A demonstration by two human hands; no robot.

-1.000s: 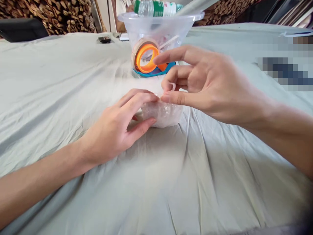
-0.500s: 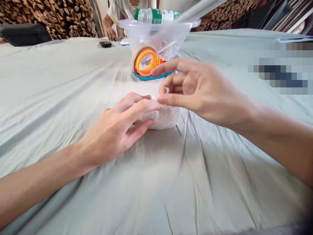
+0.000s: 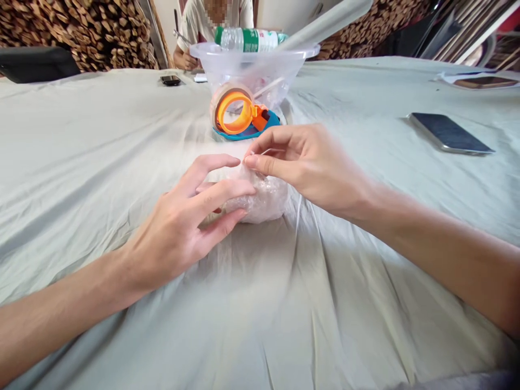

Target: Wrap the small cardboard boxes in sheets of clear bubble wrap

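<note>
A small bundle wrapped in bubble wrap [image 3: 262,200] lies on the pale green cloth [image 3: 101,141] at the middle. My left hand [image 3: 190,222] rests on the bundle's left side, fingers curved round it, index finger raised. My right hand [image 3: 304,165] is over the bundle's top, thumb and fingers pinched on a thin clear strip, probably tape. Just behind stands an orange and blue tape dispenser [image 3: 239,116] with a tan roll.
A clear plastic bowl [image 3: 249,62] holding a green-labelled water bottle [image 3: 247,39] stands behind the dispenser. A dark phone [image 3: 449,132] lies at the right, another small phone [image 3: 170,80] at the far left. A person sits across the table, and stacked wood fills the background.
My right hand has dropped from an open spread pose above the bundle to a pinch at its top. The left index finger has lifted. The view has tilted up slightly.
</note>
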